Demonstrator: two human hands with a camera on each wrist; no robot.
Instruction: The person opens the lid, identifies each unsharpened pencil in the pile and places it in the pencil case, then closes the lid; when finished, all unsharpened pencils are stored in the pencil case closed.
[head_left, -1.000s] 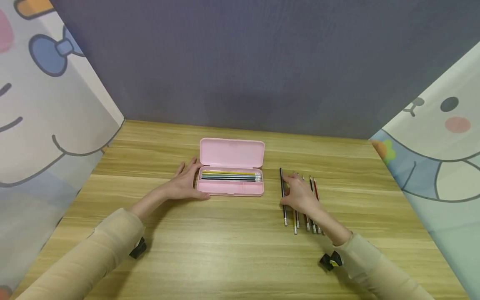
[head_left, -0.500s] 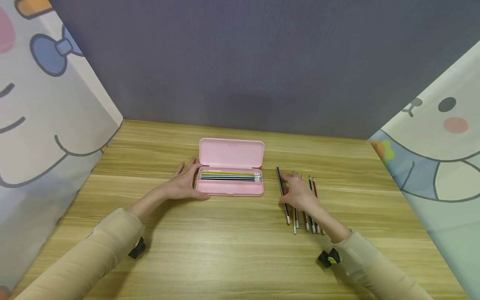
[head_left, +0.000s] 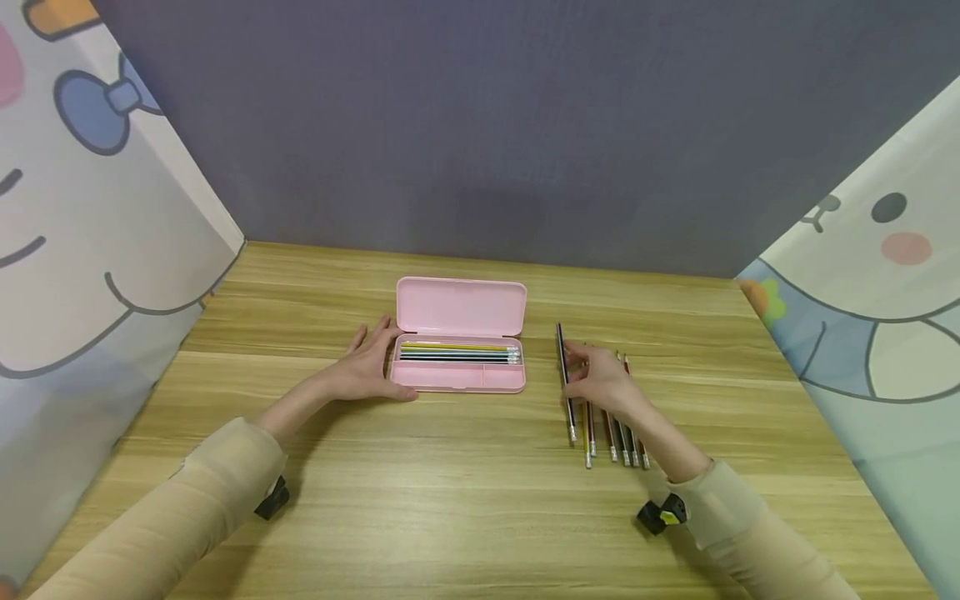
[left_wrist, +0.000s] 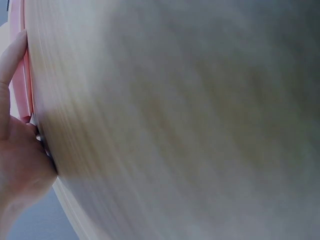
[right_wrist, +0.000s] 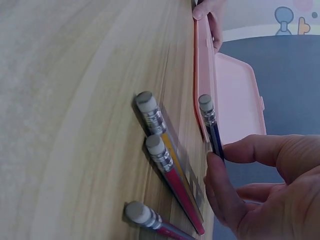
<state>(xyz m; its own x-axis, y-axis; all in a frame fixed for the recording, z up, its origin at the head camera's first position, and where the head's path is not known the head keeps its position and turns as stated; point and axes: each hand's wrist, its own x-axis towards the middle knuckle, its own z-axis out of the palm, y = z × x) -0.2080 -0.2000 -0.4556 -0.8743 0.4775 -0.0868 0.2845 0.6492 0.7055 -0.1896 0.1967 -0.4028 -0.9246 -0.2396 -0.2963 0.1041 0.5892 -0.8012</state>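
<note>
The lidded pink pencil case (head_left: 459, 377) lies open on the table, several pencils (head_left: 457, 353) in its back compartment, eraser ends to the right. My left hand (head_left: 367, 367) holds its left end, thumb along the front wall and a finger at the rear corner. To the right of the case, my right hand (head_left: 603, 382) pinches a dark pencil (head_left: 565, 375) between thumb and fingers. In the right wrist view, that dark pencil (right_wrist: 214, 135) is tilted above the table, its eraser end towards the camera.
Several loose pencils (head_left: 626, 446) lie side by side under and beside my right hand, eraser ends towards me. A dark grey panel (head_left: 480, 150) stands behind the wooden table (head_left: 450, 500). Cartoon-printed sheets (head_left: 862, 325) flank it on both sides.
The dark pencil, first flat beside the others, has tilted and been raised off the table in my right hand. My left hand has stayed at the case.
</note>
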